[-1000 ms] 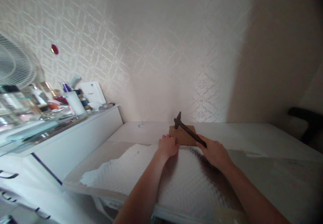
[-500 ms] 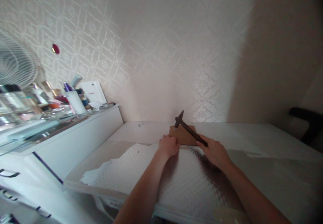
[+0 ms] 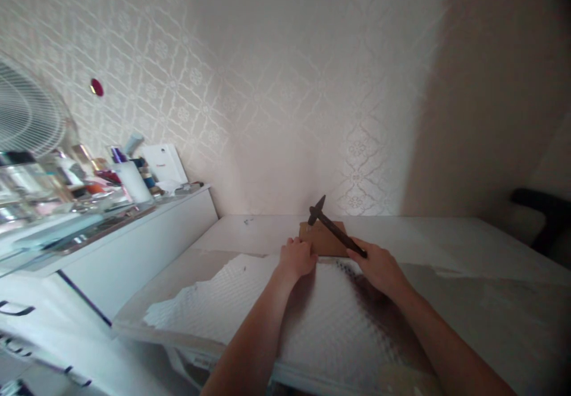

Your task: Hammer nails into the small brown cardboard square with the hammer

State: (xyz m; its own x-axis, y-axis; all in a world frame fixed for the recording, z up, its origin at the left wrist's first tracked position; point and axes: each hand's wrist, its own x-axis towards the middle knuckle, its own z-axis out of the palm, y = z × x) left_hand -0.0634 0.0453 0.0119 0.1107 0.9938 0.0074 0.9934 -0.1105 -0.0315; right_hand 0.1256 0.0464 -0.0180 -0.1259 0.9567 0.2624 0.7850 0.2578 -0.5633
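A dark hammer (image 3: 335,231) slants up and to the left from my right hand (image 3: 378,268), whose fingers are wrapped round the end of its handle. Its head hangs over the back left part of a flat brown board (image 3: 332,245), apparently a little above the surface. My left hand (image 3: 298,257) grips the front left corner of the board, fingers curled at its edge. A small light speck shows on the board near the hammer head; it is too small to make out.
Quilted white sheeting (image 3: 223,292) covers the front of the white table (image 3: 263,229), below my forearms. To the left stands a white cabinet (image 3: 147,235) crowded with bottles, a white box (image 3: 165,164) and a fan (image 3: 27,110). A patterned wall rises behind; a black armrest (image 3: 539,203) is at right.
The hammer head has tipped very slightly to the left, still over the board. Both hands and the board are nearly where they were.
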